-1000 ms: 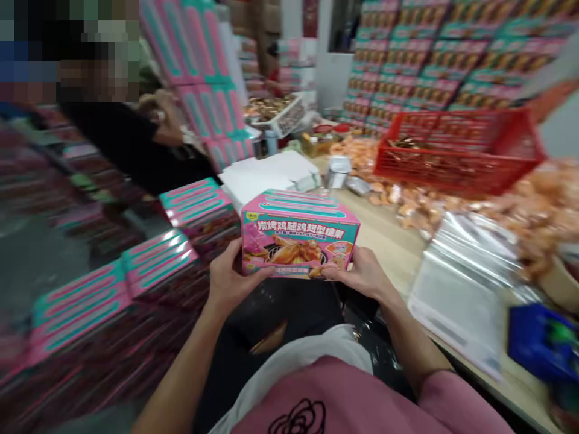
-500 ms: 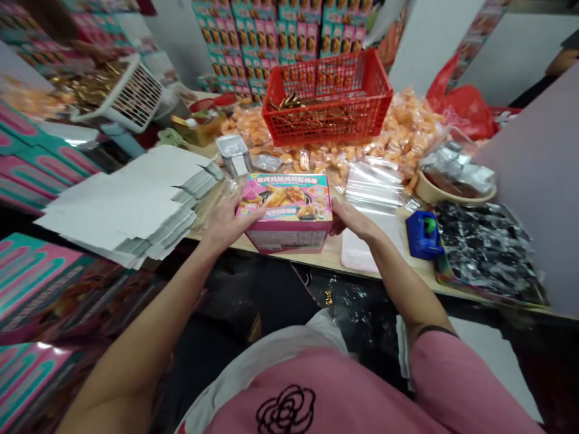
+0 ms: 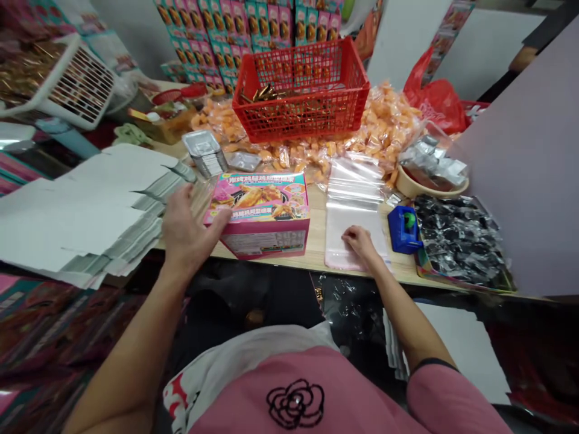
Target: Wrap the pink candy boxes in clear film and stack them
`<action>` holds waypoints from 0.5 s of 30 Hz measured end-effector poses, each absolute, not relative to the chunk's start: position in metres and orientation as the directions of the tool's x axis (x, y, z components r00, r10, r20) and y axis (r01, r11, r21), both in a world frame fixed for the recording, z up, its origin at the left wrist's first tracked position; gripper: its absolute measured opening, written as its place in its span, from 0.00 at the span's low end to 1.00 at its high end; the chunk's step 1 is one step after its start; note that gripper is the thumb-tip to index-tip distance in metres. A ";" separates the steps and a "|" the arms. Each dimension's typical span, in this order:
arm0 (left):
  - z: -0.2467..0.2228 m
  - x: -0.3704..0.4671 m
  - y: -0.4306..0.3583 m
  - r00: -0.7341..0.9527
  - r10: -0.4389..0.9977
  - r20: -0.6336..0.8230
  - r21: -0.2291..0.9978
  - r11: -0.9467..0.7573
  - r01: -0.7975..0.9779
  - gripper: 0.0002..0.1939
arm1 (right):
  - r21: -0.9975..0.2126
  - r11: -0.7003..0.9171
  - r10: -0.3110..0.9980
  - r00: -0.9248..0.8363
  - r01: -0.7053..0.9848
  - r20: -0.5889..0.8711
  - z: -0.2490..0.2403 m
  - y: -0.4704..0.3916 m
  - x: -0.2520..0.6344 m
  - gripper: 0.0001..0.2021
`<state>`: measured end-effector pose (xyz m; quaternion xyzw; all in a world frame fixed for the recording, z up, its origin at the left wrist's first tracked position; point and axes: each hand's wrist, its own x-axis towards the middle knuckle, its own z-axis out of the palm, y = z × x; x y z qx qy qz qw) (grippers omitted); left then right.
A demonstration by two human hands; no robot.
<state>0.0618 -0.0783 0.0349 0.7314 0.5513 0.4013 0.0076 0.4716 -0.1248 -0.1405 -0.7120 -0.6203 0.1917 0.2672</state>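
Note:
A pink and teal printed box (image 3: 266, 208) stands closed at the table's front edge, pictures of food on its top. My left hand (image 3: 187, 229) is at its left side, thumb tip touching the front left corner, fingers apart and off the box. To the right, a stack of clear plastic bags (image 3: 350, 199) lies flat. My right hand (image 3: 359, 241) is on the stack's lower part, thumb and fingers pinched together at the top bag. Whether that bag is lifted cannot be made out.
White cardboard sheets (image 3: 90, 205) are piled at left, beside foil trays (image 3: 205, 150). Behind stands a red basket (image 3: 303, 114) amid orange packets (image 3: 384, 129). A blue tape dispenser (image 3: 404, 230), a bowl (image 3: 425, 184) and a tray of black packets (image 3: 456, 241) line the right.
My right hand has let go of the box and moved right onto the plastic bags. My left hand has loosened, its fingers coming away from the box. The view has shifted.

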 end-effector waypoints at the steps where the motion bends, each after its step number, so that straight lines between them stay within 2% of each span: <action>1: 0.038 0.070 -0.086 0.105 0.696 0.711 0.370 -0.497 0.785 0.37 | -0.617 -0.075 0.988 0.141 0.784 0.059 -0.141 -0.124 0.472 0.06; 2: 0.041 0.081 -0.095 0.157 0.569 0.807 0.273 -0.596 0.755 0.36 | -0.614 -0.062 0.991 0.124 0.787 0.059 -0.141 -0.123 0.473 0.06; 4: 0.044 0.113 -0.114 0.271 0.374 0.887 0.152 -0.791 0.593 0.33 | -0.612 -0.044 0.993 0.101 0.790 0.059 -0.141 -0.122 0.475 0.06; 6: 0.039 0.151 -0.132 0.423 0.314 0.850 0.152 -0.914 0.375 0.26 | -0.619 -0.040 0.994 0.092 0.785 0.052 -0.142 -0.120 0.478 0.07; 8: 0.023 0.190 -0.146 0.492 0.351 0.796 0.293 -0.936 0.194 0.18 | -0.640 -0.043 0.996 0.085 0.767 0.036 -0.142 -0.119 0.481 0.09; 10: -0.002 0.220 -0.155 0.544 0.440 0.714 0.477 -0.875 0.080 0.10 | -0.666 -0.039 0.997 0.070 0.745 0.019 -0.142 -0.118 0.485 0.11; 13: -0.042 0.248 -0.158 0.605 0.590 0.534 0.666 -0.735 0.129 0.04 | -0.701 -0.044 0.998 0.062 0.711 0.000 -0.141 -0.116 0.489 0.12; 15: -0.065 0.259 -0.153 0.598 0.667 0.443 0.709 -0.669 0.221 0.04 | -0.723 -0.063 0.997 0.081 0.688 -0.010 -0.140 -0.115 0.491 0.11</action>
